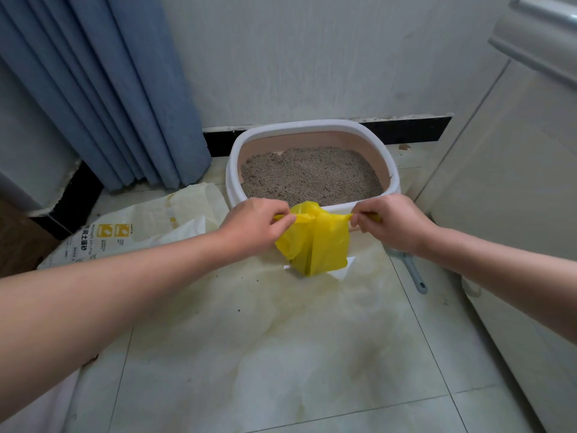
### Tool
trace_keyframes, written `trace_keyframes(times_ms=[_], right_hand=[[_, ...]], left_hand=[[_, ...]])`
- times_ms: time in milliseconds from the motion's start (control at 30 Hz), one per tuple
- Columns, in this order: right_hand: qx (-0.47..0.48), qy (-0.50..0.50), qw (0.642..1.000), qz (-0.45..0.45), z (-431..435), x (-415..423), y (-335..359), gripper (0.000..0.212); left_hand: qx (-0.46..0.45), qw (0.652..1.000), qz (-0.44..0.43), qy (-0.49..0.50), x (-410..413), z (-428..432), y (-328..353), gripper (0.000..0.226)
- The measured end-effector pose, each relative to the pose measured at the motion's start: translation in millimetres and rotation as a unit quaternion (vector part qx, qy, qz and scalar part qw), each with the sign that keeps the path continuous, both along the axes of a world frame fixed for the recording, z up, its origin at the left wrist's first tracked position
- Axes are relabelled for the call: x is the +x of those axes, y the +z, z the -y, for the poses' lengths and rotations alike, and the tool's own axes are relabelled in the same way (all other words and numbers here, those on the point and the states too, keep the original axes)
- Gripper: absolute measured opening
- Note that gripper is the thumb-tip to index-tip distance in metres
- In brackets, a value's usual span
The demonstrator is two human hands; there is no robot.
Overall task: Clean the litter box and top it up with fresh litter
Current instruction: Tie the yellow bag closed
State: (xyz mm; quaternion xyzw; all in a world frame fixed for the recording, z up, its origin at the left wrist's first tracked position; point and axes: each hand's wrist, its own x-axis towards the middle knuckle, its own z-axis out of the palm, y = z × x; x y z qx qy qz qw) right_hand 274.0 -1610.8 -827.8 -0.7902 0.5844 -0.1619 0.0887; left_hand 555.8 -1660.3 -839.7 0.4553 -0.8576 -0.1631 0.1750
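This looks like the bagging-up step: the left hand [256, 225] and right hand [390, 223] each pinch a twisted handle of the yellow plastic bag [315, 245] and pull the ends apart. The bag hangs between them, just before the near rim of the litter box [237, 160], which sits at the floor's far edge against the wall. Next, I judge, the handles need knotting tight, then fresh litter from the cat-litter sack [131, 226] lying on the floor left of the box.

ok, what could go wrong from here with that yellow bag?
1. The left hand and right hand stretch the yellow bag taut by its ends; thin plastic might tear or slip, dropping whatever it holds onto the tile floor.
2. The scoop lies beneath the right forearm; it could get knocked.
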Motion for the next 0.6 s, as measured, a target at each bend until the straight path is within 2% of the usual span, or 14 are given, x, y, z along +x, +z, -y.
trace_keyframes(times_ms=[133, 300, 600], right_hand=[[0.018, 0.008, 1.0, -0.019, -2.5, 4.4, -1.7, 0.015], [0.051, 0.05, 0.993, -0.089, -8.1, 7.0, -16.5, 0.015], [0.072, 0.043, 0.994, -0.075, -5.7, -6.8, -26.7, 0.016]], left_hand=[[-0.008, 0.999, 0.031, -0.007, 4.4, -2.2, -4.9, 0.027], [-0.054, 0.982, 0.172, -0.057, 2.9, -19.0, -18.2, 0.028], [-0.05, 0.981, 0.162, -0.089, 22.3, -8.3, -36.8, 0.021]])
